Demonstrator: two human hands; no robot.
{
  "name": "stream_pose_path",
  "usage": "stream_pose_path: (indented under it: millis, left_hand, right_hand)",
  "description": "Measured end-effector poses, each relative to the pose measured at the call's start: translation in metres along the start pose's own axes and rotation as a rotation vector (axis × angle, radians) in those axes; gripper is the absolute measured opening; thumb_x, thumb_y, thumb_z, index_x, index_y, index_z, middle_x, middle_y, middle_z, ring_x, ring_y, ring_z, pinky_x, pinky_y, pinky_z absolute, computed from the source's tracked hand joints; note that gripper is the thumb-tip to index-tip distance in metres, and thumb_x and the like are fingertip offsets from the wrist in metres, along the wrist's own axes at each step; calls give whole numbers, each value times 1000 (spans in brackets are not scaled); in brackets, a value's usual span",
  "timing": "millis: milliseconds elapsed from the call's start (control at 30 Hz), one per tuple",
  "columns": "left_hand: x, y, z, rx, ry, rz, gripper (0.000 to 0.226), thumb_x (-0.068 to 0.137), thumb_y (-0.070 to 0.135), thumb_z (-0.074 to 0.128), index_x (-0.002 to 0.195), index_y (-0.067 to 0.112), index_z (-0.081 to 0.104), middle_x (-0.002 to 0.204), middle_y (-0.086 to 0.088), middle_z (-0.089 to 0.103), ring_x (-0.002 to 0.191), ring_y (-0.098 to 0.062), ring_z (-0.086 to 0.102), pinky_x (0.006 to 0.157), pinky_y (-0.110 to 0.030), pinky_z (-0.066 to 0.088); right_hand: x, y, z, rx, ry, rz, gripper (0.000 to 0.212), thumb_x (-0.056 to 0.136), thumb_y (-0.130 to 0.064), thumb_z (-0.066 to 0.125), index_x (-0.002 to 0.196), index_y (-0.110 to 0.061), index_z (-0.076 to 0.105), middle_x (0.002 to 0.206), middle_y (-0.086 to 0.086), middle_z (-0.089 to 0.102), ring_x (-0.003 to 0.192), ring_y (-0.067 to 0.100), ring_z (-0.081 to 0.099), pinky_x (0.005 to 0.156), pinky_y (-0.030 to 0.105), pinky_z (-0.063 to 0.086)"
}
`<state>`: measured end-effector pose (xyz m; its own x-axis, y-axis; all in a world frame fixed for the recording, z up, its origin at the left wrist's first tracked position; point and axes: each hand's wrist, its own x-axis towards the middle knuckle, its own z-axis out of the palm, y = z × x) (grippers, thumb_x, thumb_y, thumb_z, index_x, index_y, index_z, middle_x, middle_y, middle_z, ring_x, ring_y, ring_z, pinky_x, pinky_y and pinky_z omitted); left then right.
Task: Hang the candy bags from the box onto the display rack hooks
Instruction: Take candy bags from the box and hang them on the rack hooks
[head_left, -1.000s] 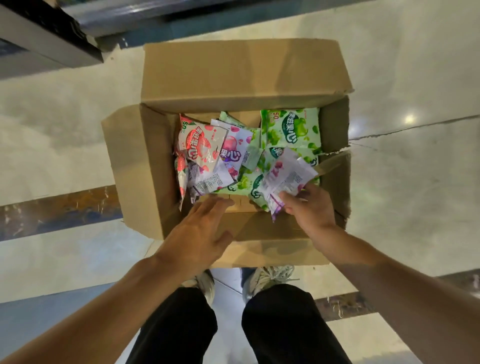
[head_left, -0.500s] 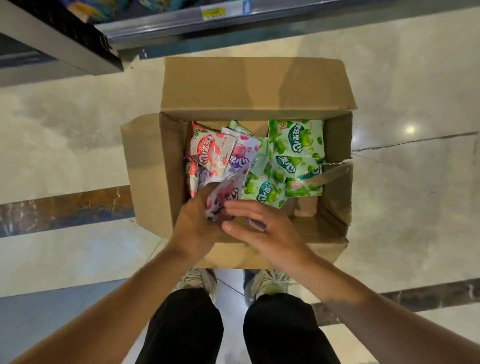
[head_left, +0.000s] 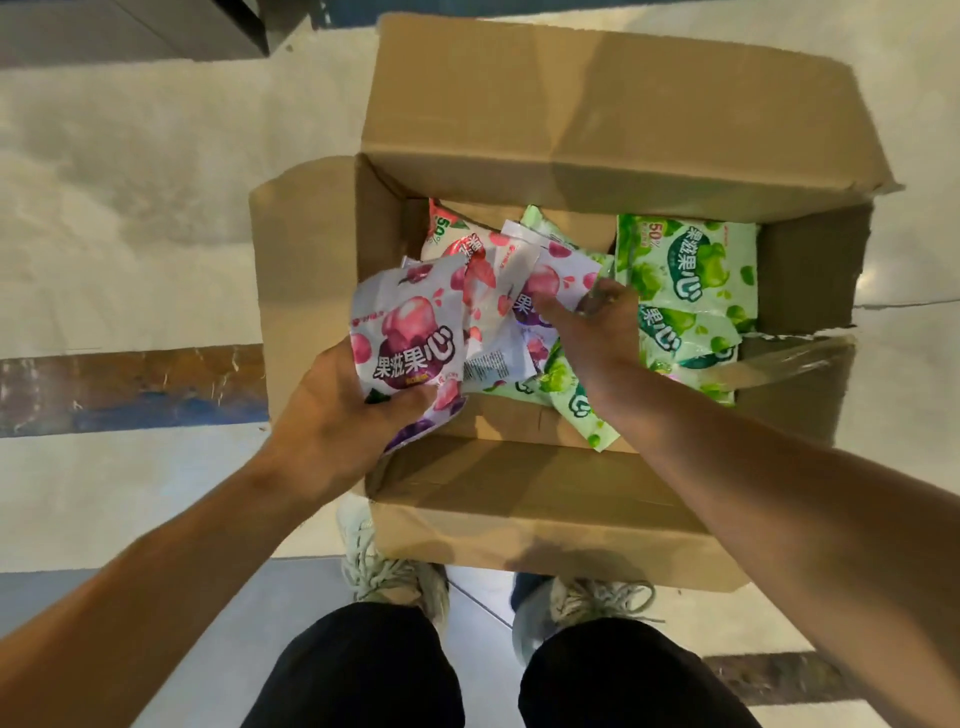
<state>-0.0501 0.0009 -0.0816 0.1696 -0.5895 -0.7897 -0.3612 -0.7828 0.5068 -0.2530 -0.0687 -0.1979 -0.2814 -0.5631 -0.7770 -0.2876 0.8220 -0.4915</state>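
An open cardboard box (head_left: 311, 291) sits on the floor in front of me with several candy bags inside. My left hand (head_left: 332, 415) grips a purple grape candy bag (head_left: 410, 338) by its lower end, over the box's left side. Inside the box my right hand (head_left: 587, 327) closes its fingers on another purple bag (head_left: 550, 280) in the middle. A red strawberry bag (head_left: 452, 236) lies at the back left of the box. Green bags (head_left: 691, 265) fill the right side. The display rack hooks are out of view.
The box's flaps stand open; the far flap (head_left: 597, 98) covers the back of the box. My two shoes (head_left: 395, 571) stand just below the near flap on the pale tiled floor. A dark shelf base (head_left: 239, 26) shows at the top left.
The purple bag passed from my right hand to my left hand, which now holds it up. My right hand has reached back into the box onto another purple bag. The view has moved closer.
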Motion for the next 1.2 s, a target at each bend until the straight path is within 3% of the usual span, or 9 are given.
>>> stream_pose_path:
  millis: [67,133,300,400,500,633,800,1000,1200]
  left_hand:
    - [-3,-6,10,-7,4,-21,47,83,29,78,124,37,56,107,18,65,87,7,58,66,-8,44]
    - [-14,-6,21,-5,14,-29,43,84,28,78,120,37,56,104,21,65,88,8,59,66,-4,44]
    - [-62,7,43,-26,1,-32,51,84,17,79,130,23,59,115,10,70,108,-11,66,90,-24,54]
    - [-92,29,50,-26,-34,-21,52,83,14,80,130,23,59,114,9,71,107,-11,67,97,-36,53]
    - [-122,63,48,-57,-47,-21,52,82,10,80,128,21,60,112,6,71,103,-10,67,91,-27,52]
    - [-185,136,27,-138,-84,-29,40,80,0,79,111,23,67,96,15,73,86,6,68,80,-15,53]
    - [-294,251,-30,-235,-86,31,43,79,4,81,119,14,68,110,-1,75,103,-17,70,100,-36,52]
    - [-437,372,-96,-266,-151,209,56,70,17,90,121,19,67,110,3,76,103,-15,72,97,-40,56]
    - [-561,412,-136,-342,-77,301,61,70,14,89,125,17,62,111,3,76,102,-13,72,92,-33,58]
  right_hand:
    - [-7,6,7,3,19,15,60,75,-18,87,118,-10,46,84,-9,57,72,1,57,54,2,43]
    - [-26,18,2,9,19,2,56,69,-23,88,113,-4,58,95,1,70,84,13,68,73,16,55]
    - [-106,31,-79,-61,6,-49,13,87,-17,77,98,-16,71,106,0,69,97,14,63,82,21,43]
    - [-142,30,-135,-89,1,-74,21,89,-26,75,105,-13,73,98,-2,73,87,11,67,71,24,52]
    - [-176,16,-179,-82,38,-115,33,92,-41,69,112,-16,65,99,-2,74,87,9,71,77,34,59]
    - [-246,-41,-243,15,3,-173,21,98,-32,61,105,-13,64,82,-13,68,70,-11,64,61,7,47]
    - [-358,-147,-324,146,-65,-251,27,99,-39,58,119,-22,65,90,-8,77,86,10,74,80,36,59]
    - [-494,-257,-406,272,-48,-342,31,95,-48,61,118,-28,67,105,29,65,106,43,64,96,54,54]
    - [-587,-304,-453,392,-89,-365,26,101,-42,52,115,-27,68,102,-8,78,95,11,74,80,29,59]
